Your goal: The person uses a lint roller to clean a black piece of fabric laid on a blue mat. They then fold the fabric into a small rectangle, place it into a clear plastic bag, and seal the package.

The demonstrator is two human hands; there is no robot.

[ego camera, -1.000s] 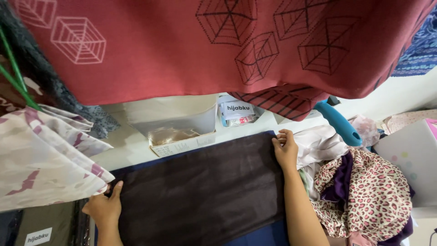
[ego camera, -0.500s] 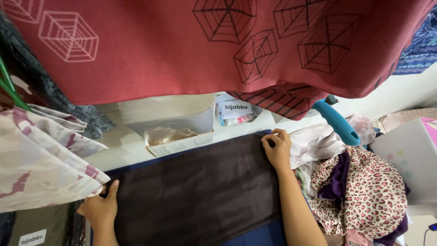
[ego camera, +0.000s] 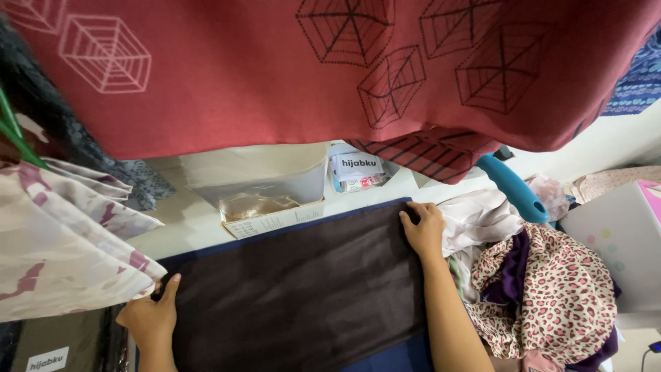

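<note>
The dark brown cloth (ego camera: 296,289) lies flat on a navy blue surface (ego camera: 392,355), directly below a hanging red patterned fabric (ego camera: 275,76). The left hand (ego camera: 148,320) rests at the cloth's left corner, fingers pressed together and pointing up along the edge. The right hand (ego camera: 423,231) presses on the cloth's right corner, fingers curled over its edge, just beside 1 heap of leopard-print and white garments (ego camera: 544,289).
</note>
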